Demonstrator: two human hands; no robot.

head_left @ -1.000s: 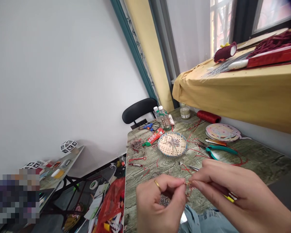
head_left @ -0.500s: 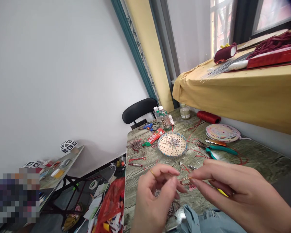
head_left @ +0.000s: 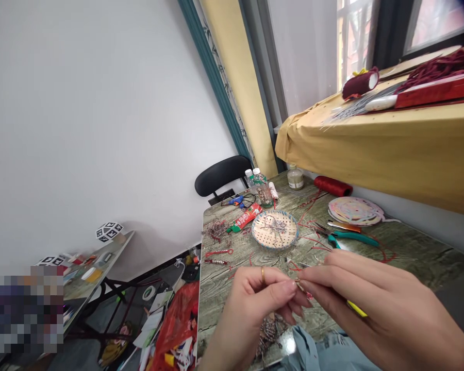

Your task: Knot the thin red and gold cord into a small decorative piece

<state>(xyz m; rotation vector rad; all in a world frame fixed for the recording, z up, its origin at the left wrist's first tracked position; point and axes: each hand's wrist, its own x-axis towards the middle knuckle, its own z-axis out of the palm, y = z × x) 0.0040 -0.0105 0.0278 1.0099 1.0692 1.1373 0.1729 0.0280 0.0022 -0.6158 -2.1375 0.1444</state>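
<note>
My left hand (head_left: pixel 268 299) is closed, thumb and index finger pinched together at something too small to make out. Its fingertips meet those of my right hand (head_left: pixel 355 293), which is also pinched on a tiny piece I cannot make out. A yellow strip (head_left: pixel 356 308) shows under my right hand. Beneath my left hand lies a tangle of beaded strands (head_left: pixel 270 332). Beyond the hands is a round woven basket (head_left: pixel 263 238) with thin strands in it. Green-handled pliers (head_left: pixel 355 237) lie to its right.
On the wooden table (head_left: pixel 224 278) are a red packet (head_left: pixel 247 217), bottles (head_left: pixel 263 193), blue-handled scissors (head_left: pixel 237 201), a red thread spool (head_left: pixel 332 186) and a pale coiled disc (head_left: pixel 355 211). A yellow-draped ledge (head_left: pixel 390 154) overhangs at right. A black chair (head_left: pixel 222 176) stands behind.
My left hand has turned and moved right, its thumb and index finger closing against my right fingertips. My right hand has shifted slightly and its fingers sit closer together.
</note>
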